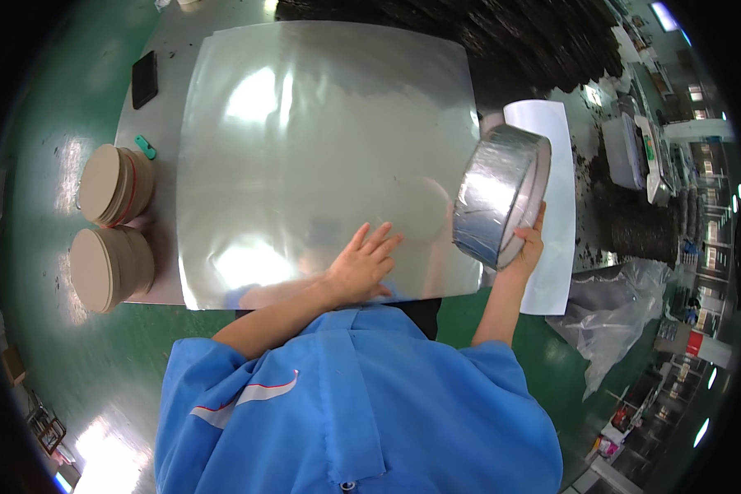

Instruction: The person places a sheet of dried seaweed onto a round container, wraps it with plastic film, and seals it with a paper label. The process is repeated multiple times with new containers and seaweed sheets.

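Note:
A large stack of clear, shiny plastic sheets lies on the metal table in front of me. My left hand rests over the near part of the sheets, fingers spread, holding nothing. At the right edge of the sheets, my right hand grips a wide ring-shaped roll wrapped in silvery film, tilted on its side, with a pale inner core. Under and behind the roll lies a curved white sheet, which reaches past the table's near edge. Part of my right palm is hidden behind the roll.
Two stacks of round cardboard discs stand at the left edge, near a green cutter-like tool and a black phone. Dark, wrinkled bundles lie at the back right. A clear plastic bag hangs off the right side.

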Motion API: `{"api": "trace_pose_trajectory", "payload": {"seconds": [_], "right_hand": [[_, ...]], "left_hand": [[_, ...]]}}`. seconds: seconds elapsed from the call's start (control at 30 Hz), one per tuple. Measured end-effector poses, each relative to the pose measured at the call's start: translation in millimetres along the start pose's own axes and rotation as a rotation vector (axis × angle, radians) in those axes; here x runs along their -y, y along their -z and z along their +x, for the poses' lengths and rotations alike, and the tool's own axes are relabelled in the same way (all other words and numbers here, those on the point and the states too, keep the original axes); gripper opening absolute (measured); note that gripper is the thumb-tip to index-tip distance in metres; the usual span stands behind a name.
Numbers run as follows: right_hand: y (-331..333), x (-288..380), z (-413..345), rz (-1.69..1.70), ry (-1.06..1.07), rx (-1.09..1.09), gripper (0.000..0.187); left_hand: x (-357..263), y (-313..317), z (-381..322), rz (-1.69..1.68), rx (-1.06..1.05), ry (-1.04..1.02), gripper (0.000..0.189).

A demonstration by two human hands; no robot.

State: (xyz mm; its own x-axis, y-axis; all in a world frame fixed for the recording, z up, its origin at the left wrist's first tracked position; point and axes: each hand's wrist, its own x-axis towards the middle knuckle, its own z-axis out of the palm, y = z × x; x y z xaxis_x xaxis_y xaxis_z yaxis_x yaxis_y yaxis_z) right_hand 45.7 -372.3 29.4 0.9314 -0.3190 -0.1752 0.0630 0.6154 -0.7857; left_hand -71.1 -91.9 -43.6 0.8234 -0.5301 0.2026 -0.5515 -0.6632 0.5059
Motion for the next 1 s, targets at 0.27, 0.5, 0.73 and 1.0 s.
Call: {"api": "trace_pose_trajectory", "payload": {"seconds": [0.27, 0.5, 0.73, 1.0], "right_hand": [[2, -6, 3, -0.011, -0.140, 0.212, 0.075], [-37, -25, 7, -0.446, -0.377, 0.655, 0.036], [-140, -139, -1, -0.604, -0.203, 0.259, 0.025], [-10, -107, 55, -0.470, -0.020, 0.315, 0.032]], "left_hand": [[7, 10, 7, 0.028, 0.110, -0.123, 0.019], [94, 54, 10, -1.927, -0.468, 0.350, 0.022], [7, 143, 24, -0.935, -0.144, -0.121, 0.017], [30, 40, 5, -0.500, 0.103, -0.158, 0.024]]}}
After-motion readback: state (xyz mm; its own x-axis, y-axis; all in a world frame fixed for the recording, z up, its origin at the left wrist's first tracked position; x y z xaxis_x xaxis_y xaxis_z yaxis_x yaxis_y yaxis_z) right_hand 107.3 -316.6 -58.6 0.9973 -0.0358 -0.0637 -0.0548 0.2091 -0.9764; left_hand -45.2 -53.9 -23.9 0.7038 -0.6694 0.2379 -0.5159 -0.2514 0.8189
